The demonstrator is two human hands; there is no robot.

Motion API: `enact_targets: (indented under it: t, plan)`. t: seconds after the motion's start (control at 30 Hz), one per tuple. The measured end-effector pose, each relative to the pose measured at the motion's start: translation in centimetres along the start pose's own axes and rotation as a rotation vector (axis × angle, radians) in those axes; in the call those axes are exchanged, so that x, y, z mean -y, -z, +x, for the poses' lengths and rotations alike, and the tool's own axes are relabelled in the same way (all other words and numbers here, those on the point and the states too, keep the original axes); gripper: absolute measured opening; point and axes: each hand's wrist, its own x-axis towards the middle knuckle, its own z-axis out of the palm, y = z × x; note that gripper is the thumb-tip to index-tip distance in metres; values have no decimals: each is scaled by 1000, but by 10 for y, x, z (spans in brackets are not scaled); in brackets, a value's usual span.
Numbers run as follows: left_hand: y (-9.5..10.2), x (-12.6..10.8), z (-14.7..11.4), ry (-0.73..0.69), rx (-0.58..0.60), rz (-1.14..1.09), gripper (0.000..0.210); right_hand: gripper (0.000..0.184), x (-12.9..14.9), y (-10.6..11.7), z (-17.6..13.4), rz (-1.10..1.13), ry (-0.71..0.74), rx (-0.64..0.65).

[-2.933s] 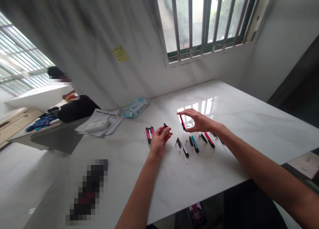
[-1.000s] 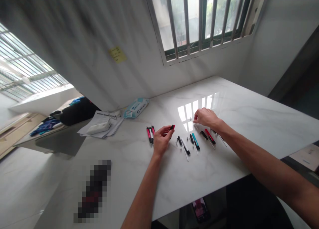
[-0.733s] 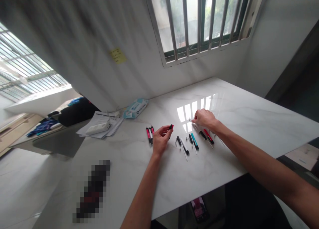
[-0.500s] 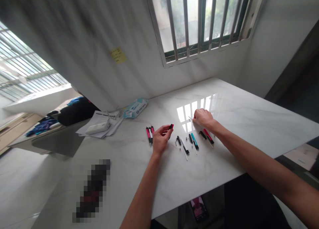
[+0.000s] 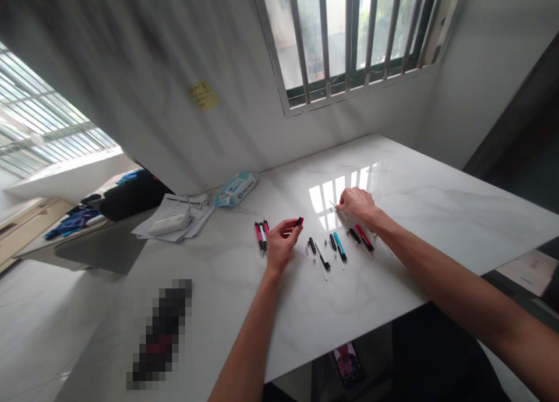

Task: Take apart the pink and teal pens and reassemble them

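Observation:
My left hand [image 5: 280, 246] is closed around a red-and-black pen barrel [image 5: 299, 222], whose tip shows above the fingers. Farther right, my right hand [image 5: 356, 203] pinches a thin pen refill [image 5: 332, 203] low over the table, its end poking out to the left. Between and below the hands lie taken-apart pens: a white barrel [image 5: 322, 254], a turquoise barrel [image 5: 339, 246] and a red barrel [image 5: 364, 237], with black grips [image 5: 311, 245], refills and tiny metal parts beside them. Three whole pens [image 5: 259, 236] lie just left of my left hand.
A wet-wipes pack [image 5: 238, 189] and papers [image 5: 174, 221] with a white device on top lie at the table's back left. The marble-patterned table [image 5: 437, 204] meets the wall under a barred window. A phone [image 5: 348, 364] shows below the front edge. A pixelated dark shape [image 5: 161, 332] is at lower left.
Both hands keep nearly the same places and grips. The refill in my right hand has tilted slightly upward. The whole view has shifted a little.

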Motion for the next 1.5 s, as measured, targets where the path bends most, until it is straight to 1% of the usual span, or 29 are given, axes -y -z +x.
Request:
enact_targets:
  t: [0.3,0.4,0.5,0.57,0.6,0.63,0.73,0.8,0.87,0.93,1.03,1.13,1.27,1.33,1.43,1.47,1.5]
  plan:
    - [0,2,0,-33,4,36,36,19,4,-2,1,6,0,-4]
    - [0,0,-2,-62,0,77,32,18,6,-1,2,5,-2,-6]
    - [0,-2,-4,-97,-6,134,25,20,2,2,3,81,42,-67]
    - [0,-4,-5,-107,-11,138,23,21,-3,2,6,244,104,-126]
    - [0,-5,-5,-111,-11,132,22,22,-5,1,8,366,136,-131]
    - [-1,-5,-6,-117,-9,125,21,22,-7,0,9,508,160,-112]
    - [-2,-6,-7,-144,12,160,20,29,-7,-7,13,981,212,21]
    - [-3,-5,-7,-163,36,218,20,35,-2,-11,13,1240,241,64]
    - [-4,-5,-8,-176,54,257,20,36,6,-14,10,1409,267,57]
    - [-5,-5,-8,-183,63,266,20,34,14,-16,6,1502,290,38]
    - [-5,-6,-8,-176,74,258,20,33,24,-15,-3,1536,359,63]
    - [-5,-7,-7,-150,75,224,21,32,31,-14,-10,1504,429,108]
    - [-6,-5,-6,-130,80,185,23,31,37,-17,-15,1491,490,130]
    - [-7,-3,-6,-123,82,166,25,31,40,-19,-17,1474,516,163]
    - [-7,-1,-5,-94,84,107,28,33,40,-20,-17,1386,586,230]
    - [-7,0,-4,-79,82,73,29,34,38,-20,-16,1325,610,231]
    - [-7,0,-4,-63,76,31,30,35,35,-18,-15,1244,619,200]
